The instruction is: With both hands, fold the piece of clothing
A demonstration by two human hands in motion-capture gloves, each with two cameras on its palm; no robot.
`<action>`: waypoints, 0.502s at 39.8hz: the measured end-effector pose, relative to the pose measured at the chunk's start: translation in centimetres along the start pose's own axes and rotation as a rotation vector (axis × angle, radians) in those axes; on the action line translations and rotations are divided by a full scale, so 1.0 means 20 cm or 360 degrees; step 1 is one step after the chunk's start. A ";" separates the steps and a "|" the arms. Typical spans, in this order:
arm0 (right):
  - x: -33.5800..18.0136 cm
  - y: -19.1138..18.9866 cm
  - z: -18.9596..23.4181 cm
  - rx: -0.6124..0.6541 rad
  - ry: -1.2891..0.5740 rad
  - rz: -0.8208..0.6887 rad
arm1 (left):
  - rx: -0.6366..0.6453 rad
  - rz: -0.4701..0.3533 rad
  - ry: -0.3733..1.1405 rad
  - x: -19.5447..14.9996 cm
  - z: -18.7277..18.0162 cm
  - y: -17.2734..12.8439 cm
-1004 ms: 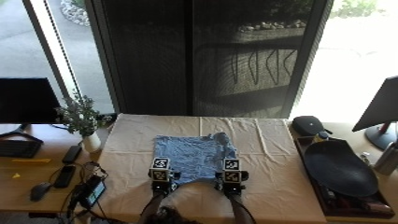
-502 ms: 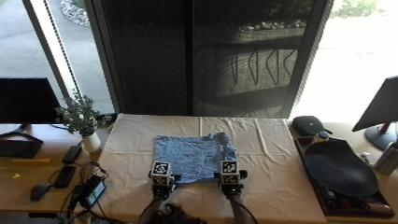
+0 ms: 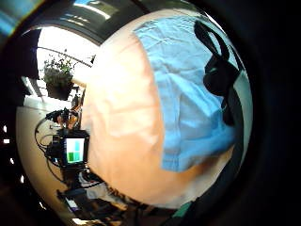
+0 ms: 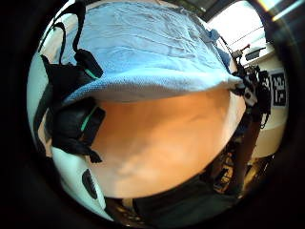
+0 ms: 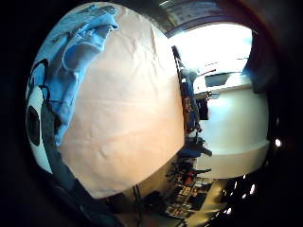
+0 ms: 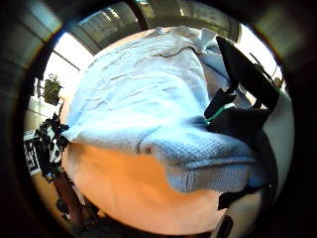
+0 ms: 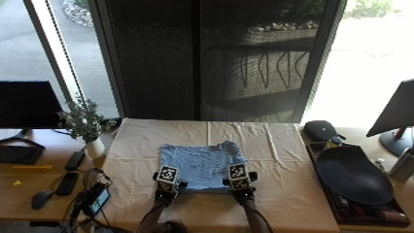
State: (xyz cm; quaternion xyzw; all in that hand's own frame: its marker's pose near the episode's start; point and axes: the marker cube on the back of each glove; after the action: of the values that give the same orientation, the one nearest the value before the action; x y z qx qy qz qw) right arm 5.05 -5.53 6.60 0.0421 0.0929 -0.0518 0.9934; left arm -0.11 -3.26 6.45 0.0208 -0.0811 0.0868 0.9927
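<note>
A light blue knitted garment lies spread on the cream table cover, one sleeve bunched at its far right corner. My left hand is at the near left corner of its hem and my right hand at the near right corner. In the left thumb side view, black fingers curl over the raised hem of the garment. The right thumb side view shows fingers round the lifted hem of the garment. The cloth also lies under both palms.
A potted plant, a dark monitor, a mouse and a small lit device stand on the left desk. A black oval dish, a black case and another monitor are at the right.
Almost nothing: both hands stay at the garment's near hem, the right one a touch closer to the left.
</note>
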 end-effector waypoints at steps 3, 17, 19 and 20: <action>0.03 0.03 -0.08 -0.0112 -0.0036 -0.0091 | -0.0182 0.0077 -0.0030 -0.03 -0.10 0.06; 0.14 0.04 -0.56 -0.0434 -0.0320 -0.0319 | -0.0488 0.0174 0.0052 -0.12 -0.50 0.08; 0.15 -0.05 -0.59 -0.0336 -0.0387 -0.0190 | -0.0413 0.0064 0.0047 -0.15 -0.54 0.01; 0.15 -0.11 -0.60 -0.0277 -0.0417 -0.0115 | -0.0362 -0.0001 0.0043 -0.16 -0.55 -0.05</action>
State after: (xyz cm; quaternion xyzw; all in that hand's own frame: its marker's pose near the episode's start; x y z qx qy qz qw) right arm 5.57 -6.93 -5.92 -0.0547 -0.0318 -0.0845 0.9944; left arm -1.27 -4.09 -4.94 -0.0930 -0.0770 0.0770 0.9897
